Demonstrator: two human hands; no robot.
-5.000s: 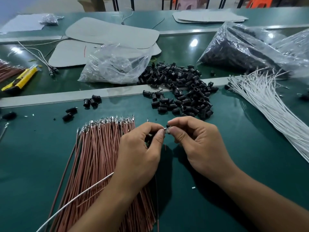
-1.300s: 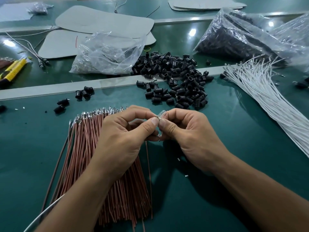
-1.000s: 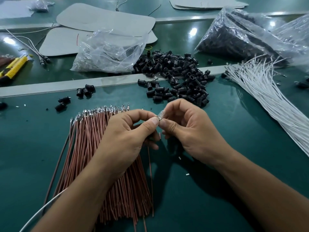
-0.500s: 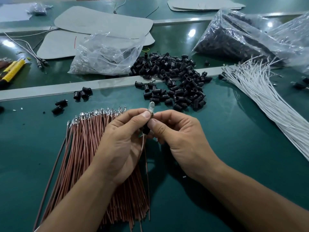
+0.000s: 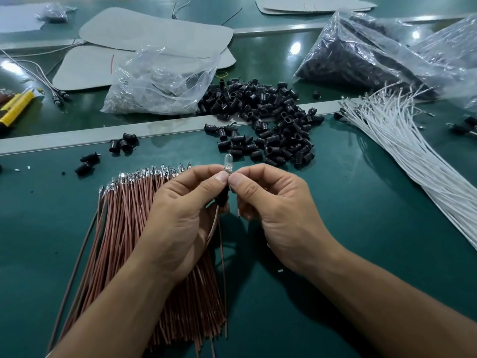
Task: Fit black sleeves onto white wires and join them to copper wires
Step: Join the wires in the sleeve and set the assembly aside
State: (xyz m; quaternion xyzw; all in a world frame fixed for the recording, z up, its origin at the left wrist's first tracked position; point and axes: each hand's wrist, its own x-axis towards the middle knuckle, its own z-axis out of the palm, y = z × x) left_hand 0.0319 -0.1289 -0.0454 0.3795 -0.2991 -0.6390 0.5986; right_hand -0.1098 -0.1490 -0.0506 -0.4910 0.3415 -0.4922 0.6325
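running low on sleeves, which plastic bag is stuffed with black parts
The big bag at back right, behind the white wires, dark and bulging. The crumpled bag left of the loose sleeve pile looks clear.

Wire bundle [image 5: 124,228] under the left hand [image 5: 180,218], sleeve pile [image 5: 271,125] behind it, second wire bundle [image 5: 413,156] at right.

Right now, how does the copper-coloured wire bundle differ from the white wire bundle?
The copper wires are reddish-brown; the white wires are white. The copper wires lie in a tight, straight stack, partly below the left hand. The white wires lie off to the right with no hand on them, and their far ends splay and curl. Both are heaps of thin wires lying on the green table.
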